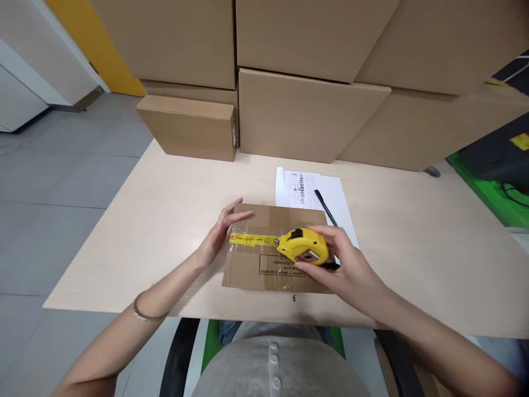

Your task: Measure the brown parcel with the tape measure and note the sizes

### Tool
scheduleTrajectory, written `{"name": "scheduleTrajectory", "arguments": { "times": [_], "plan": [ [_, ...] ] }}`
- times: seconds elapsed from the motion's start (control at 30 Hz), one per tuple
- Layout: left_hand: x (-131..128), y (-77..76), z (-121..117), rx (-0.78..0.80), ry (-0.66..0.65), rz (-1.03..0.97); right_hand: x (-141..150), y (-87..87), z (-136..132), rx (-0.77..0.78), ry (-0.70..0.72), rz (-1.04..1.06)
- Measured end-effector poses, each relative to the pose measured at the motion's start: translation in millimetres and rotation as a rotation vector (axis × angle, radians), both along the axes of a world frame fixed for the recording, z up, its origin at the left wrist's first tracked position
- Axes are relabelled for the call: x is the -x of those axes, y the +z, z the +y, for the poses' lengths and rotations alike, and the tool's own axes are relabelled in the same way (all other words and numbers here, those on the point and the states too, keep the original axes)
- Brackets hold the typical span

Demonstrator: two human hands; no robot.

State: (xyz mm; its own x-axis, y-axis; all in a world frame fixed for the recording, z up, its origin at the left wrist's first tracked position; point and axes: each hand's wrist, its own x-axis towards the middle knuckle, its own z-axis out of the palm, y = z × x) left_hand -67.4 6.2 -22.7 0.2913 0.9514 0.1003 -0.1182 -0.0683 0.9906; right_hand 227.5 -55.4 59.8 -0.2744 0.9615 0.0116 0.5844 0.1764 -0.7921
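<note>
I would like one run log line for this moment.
right hand: holds yellow tape measure over box | left hand: at box's left edge | pen: on papers

The brown box (248, 273) lies flat and taped closed, dark print (282, 264) at six o'clock of its centre, a yellow strip (252, 239) reaching in from nine. Above its top, the yellow tape measure (303, 245) points its nose toward nine.

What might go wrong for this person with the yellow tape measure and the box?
The box lies near the edge of the table by the person's lap, so a pull might send it off. It also seems to overlap the paper, so sliding it could drag the sheet and disturb the pen.
</note>
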Motion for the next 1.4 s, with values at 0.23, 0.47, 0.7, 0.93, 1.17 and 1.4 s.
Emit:
{"name": "scheduleTrajectory", "arguments": {
  "times": [0.23, 0.47, 0.7, 0.93, 1.17, 1.4],
  "plan": [
    [3.8, -1.6, 1.5, 0.135, -0.017, -0.100, 65.6, 19.0, 48.2, -0.202, 0.460, 0.041],
    [18.6, -5.7, 6.7, -0.060, -0.097, 0.144, 59.4, 15.6, 47.1, -0.223, 0.465, -0.024],
    [26.9, -6.3, 15.2, -0.098, -0.151, 0.176, -71.3, 8.3, 15.7, -0.149, 0.089, -0.083],
    [28.6, -2.8, 18.9, -0.083, -0.141, 0.185, -113.0, -9.0, -0.2, -0.169, -0.056, -0.121],
    [29.6, -4.5, 18.7, -0.108, -0.114, 0.225, -110.1, 2.2, 6.5, -0.145, -0.059, -0.144],
    [31.0, -6.4, 16.6, -0.083, -0.101, 0.265, -27.8, 29.6, 32.3, -0.066, 0.244, -0.198]
  ]
}}
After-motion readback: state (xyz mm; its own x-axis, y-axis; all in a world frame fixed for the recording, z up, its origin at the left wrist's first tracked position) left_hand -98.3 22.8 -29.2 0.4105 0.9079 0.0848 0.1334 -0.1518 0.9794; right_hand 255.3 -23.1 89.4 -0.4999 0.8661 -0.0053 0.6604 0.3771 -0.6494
